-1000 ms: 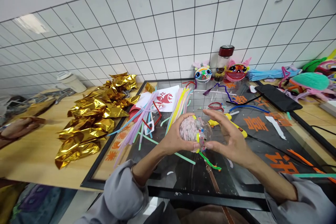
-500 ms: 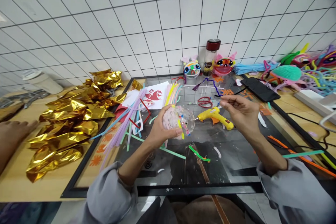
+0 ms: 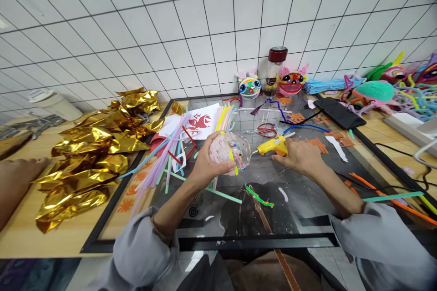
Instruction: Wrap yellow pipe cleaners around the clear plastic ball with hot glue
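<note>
"Where did the camera sit?"
"On the wearer's head, looking forward and down across the worktop [image 3: 68, 243], the hands [image 3: 302, 157] near, at mid-view."
"And beyond?"
"It faced the tiled wall [image 3: 211, 18], which filled the upper view."

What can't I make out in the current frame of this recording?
All in the head view:
Yellow glue gun: handle hidden by the right hand, so its grip is unclear.
Pink-and-clear ball: its palm side is covered by the left hand.
Coloured bits on the ball: too small to identify.
Other person's arm: cut off by the left edge.
</note>
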`<state>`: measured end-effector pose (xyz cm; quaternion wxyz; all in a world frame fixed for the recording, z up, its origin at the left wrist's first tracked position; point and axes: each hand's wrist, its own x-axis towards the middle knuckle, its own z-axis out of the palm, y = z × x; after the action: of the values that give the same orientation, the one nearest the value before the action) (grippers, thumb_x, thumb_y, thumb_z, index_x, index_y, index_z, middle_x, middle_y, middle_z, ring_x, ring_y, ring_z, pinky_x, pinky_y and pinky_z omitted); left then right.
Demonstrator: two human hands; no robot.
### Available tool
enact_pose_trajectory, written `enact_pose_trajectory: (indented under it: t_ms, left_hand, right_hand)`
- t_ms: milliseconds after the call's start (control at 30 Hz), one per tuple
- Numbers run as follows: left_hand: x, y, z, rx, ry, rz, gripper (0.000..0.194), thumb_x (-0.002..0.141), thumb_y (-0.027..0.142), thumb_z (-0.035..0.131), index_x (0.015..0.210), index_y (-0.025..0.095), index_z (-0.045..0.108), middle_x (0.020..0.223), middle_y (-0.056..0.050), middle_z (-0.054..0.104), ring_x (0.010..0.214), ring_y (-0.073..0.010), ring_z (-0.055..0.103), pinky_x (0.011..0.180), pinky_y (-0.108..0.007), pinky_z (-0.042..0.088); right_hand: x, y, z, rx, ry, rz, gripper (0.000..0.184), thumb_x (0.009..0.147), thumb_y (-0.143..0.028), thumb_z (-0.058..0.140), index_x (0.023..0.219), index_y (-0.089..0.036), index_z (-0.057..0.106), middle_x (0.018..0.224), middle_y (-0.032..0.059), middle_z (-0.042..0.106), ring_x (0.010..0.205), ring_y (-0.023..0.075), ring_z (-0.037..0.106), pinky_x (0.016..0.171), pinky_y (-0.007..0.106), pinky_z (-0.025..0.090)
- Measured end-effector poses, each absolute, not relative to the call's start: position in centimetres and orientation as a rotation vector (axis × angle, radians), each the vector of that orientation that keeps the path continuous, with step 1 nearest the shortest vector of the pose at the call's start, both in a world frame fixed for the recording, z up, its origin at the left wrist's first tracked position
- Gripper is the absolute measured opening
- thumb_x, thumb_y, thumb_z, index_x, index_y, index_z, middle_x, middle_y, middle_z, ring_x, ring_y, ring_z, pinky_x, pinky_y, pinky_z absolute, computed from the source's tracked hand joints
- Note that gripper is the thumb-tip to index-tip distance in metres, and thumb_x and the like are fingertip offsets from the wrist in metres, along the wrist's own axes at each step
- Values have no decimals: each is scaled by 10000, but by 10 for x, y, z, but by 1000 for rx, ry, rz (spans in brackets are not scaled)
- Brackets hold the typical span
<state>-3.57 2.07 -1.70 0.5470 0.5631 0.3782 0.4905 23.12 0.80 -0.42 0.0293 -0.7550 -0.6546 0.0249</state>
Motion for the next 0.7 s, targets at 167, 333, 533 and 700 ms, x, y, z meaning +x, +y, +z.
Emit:
enact_pose_trajectory:
  t_ms: [167,333,533,700]
  left_hand:
    - [-30,15,-8,1346,887,1142,919,424,380,927,1224,194,514,1125,-55,608,1055,-242,589,934,-354,500]
    - [-28,15,-5,1374,913,1123,932,429,397,920,1239,195,506,1150,-64,607,1085,-263,586,968,-381,484]
    - [-25,10,-2,1467,928,1075,889,467,365,903,1246,184,516,1225,-91,593,1152,-296,566,1021,-410,456]
    - [-21,5,1,1436,879,1039,911,465,333,905,1263,175,495,1254,-108,598,1150,-297,596,1004,-404,489]
  right_hand:
    - [246,14,-8,-2247,-1890,30,266,713,-483,683,722,-225,617,619,68,651,559,228,618,501,301,320]
    - [252,15,0,-1976,-1557,-83,338,712,-496,632,879,-206,589,718,61,660,611,225,615,539,305,388]
    - [227,-4,9,-1595,-1495,-65,316,722,-524,643,756,-240,508,584,-28,540,481,136,461,477,270,346]
    - [218,-12,7,-1459,-1523,-168,284,750,-468,662,725,-245,488,567,-32,551,459,128,452,467,270,349]
